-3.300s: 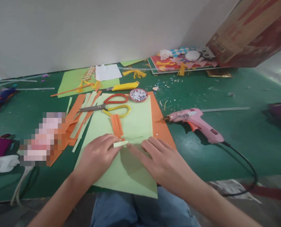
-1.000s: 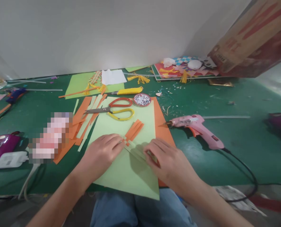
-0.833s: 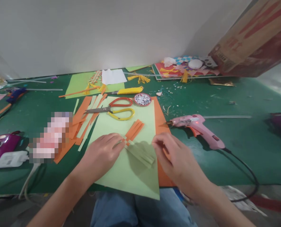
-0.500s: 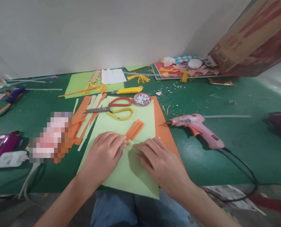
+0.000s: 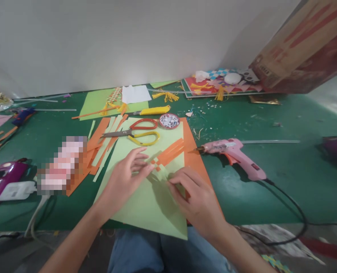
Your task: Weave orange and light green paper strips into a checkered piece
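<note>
A small weave of orange and light green paper strips point(image 5: 163, 161) lies on a light green paper sheet point(image 5: 145, 204), which rests on an orange sheet point(image 5: 195, 161). My left hand point(image 5: 125, 178) pins the weave's left end with its fingertips, index finger stretched out above. My right hand point(image 5: 195, 195) pinches the green strips at the weave's lower right. Loose orange strip ends fan out toward the upper right.
Red-and-yellow scissors point(image 5: 134, 132) and a round dish of small beads point(image 5: 169, 121) lie above the weave. A pink glue gun point(image 5: 233, 153) with a black cord sits at the right. Cut strips point(image 5: 103, 146) pile at the left. A yellow knife point(image 5: 154, 111) and a cardboard box point(image 5: 305, 49) lie farther back.
The weave has turned, so the orange strips now point more to the right. My left index finger has lifted, and my right hand has shifted down onto the green strips.
</note>
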Motion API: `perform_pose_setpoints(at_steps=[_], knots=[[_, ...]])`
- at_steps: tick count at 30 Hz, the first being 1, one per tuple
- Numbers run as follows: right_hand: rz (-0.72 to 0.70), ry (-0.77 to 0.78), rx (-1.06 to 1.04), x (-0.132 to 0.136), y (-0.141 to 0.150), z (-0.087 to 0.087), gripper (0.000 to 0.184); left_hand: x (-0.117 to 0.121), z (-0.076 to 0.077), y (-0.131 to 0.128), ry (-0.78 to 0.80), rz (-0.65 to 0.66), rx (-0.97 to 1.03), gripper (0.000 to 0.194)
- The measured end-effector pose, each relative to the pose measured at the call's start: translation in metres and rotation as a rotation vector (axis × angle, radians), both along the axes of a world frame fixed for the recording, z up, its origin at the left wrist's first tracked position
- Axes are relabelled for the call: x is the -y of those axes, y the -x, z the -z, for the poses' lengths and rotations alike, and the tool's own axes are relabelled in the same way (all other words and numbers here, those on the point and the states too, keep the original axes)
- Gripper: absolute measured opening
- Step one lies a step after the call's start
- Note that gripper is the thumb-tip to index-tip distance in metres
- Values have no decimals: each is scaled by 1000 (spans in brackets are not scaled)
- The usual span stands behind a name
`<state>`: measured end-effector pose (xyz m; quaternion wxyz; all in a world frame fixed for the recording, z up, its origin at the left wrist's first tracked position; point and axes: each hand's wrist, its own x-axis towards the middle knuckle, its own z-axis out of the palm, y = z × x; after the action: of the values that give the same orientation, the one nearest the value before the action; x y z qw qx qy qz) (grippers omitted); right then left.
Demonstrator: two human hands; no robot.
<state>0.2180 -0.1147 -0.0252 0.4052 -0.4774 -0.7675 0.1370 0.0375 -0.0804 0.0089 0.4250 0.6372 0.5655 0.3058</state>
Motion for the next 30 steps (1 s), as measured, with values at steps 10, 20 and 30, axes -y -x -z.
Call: perform_pose_setpoints(at_steps=[10, 20, 30], knots=[[-52, -2, -95, 1, 1, -8, 20, -12, -12, -4, 133, 140, 58, 48], [24, 657, -512, -18, 3, -30, 27, -22, -35, 6, 192, 343, 126, 52], [194, 606, -533, -21, 3, -15, 24, -43, -13, 11, 285, 449, 136, 49]])
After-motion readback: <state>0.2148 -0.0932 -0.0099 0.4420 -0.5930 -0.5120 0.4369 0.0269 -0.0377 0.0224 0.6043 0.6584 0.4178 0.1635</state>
